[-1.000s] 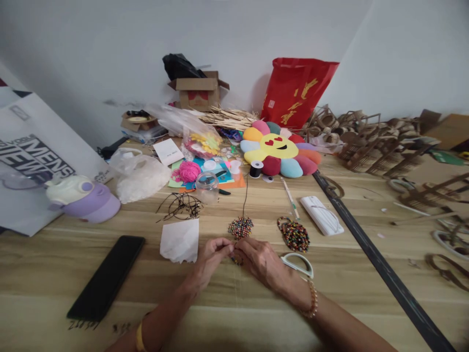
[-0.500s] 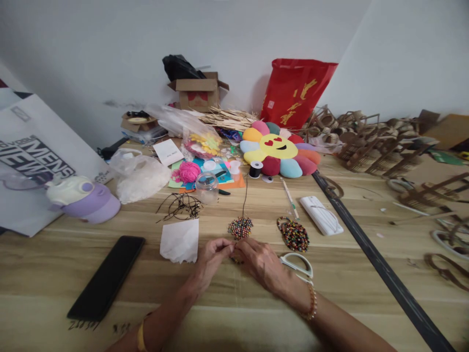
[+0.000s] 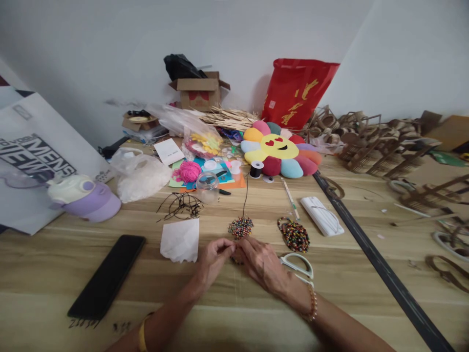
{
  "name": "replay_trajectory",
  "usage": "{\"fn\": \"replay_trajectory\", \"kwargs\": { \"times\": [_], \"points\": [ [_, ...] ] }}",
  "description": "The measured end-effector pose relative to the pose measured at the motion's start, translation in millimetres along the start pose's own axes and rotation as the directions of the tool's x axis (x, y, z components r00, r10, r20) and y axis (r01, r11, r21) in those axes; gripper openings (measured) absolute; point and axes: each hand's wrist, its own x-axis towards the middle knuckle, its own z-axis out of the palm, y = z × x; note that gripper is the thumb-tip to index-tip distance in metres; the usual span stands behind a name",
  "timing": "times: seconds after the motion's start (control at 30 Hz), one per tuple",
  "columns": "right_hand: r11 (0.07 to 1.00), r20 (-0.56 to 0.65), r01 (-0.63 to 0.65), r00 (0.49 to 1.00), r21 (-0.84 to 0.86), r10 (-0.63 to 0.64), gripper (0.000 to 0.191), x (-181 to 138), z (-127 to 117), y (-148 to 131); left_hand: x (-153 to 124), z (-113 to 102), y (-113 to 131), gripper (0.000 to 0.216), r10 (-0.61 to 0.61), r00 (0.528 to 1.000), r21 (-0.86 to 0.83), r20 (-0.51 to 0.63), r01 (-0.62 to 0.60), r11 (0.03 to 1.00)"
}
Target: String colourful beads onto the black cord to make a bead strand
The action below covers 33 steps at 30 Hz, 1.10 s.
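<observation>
My left hand (image 3: 214, 259) and my right hand (image 3: 261, 260) meet at the table's middle, thumbs and fingers pinched together. Between them they hold a short string of small coloured beads (image 3: 236, 261); its lower part shows under my fingers, while the pinched spot itself is mostly hidden. Just beyond my fingertips lies a pile of loose beads (image 3: 241, 228). A black cord (image 3: 245, 195) runs from this pile back to a spool (image 3: 256, 169). White-handled scissors (image 3: 298, 264) lie beside my right hand, partly covered by it.
Right of the pile lies a coiled bead strand (image 3: 294, 235), near a white power strip (image 3: 322, 216). To the left are a paper sheet (image 3: 179, 239), black cord pieces (image 3: 182, 205), a phone (image 3: 107, 276) and a clear jar (image 3: 207, 188). A flower cushion (image 3: 280, 149) sits behind.
My hands stay almost in place, with only slight finger movement at the pinched spot. The view has shifted very slightly; nothing else has moved.
</observation>
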Motion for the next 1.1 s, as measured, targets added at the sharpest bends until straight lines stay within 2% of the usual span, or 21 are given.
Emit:
{"fn": "replay_trajectory", "kwargs": {
  "times": [0.17, 0.3, 0.47, 0.73, 0.9, 1.1],
  "points": [
    [0.995, 0.017, -0.051, 0.999, 0.085, 0.05, 0.011, 2, -5, 1, 2, -1, -8, 0.026, 0.064, 0.998, 0.08, -0.022, -0.062, 0.995],
    [0.987, 0.019, -0.071, 0.997, 0.147, 0.069, 0.014, 4, -5, 4, 3, -2, -9, 0.025, 0.037, 0.999, 0.084, -0.016, -0.036, 0.996],
    [0.982, -0.006, -0.036, 0.999, 0.186, 0.038, 0.013, 4, -3, 7, 2, -4, -8, 0.024, 0.025, 1.0, 0.077, 0.001, -0.025, 0.997],
    [0.95, 0.008, -0.042, 0.999, 0.311, 0.042, 0.007, 5, -3, 14, -3, -4, -1, 0.013, 0.122, 0.993, 0.223, 0.0, -0.119, 0.968],
    [0.906, 0.019, -0.076, 0.997, 0.416, 0.075, 0.009, 7, -8, 13, -4, -3, 4, 0.009, 0.176, 0.983, 0.283, -0.048, -0.156, 0.946],
    [0.847, 0.078, -0.149, 0.989, 0.51, 0.127, 0.01, 9, -10, 13, -6, -2, 4, 0.009, 0.251, 0.967, 0.348, -0.034, -0.224, 0.911]
  ]
}}
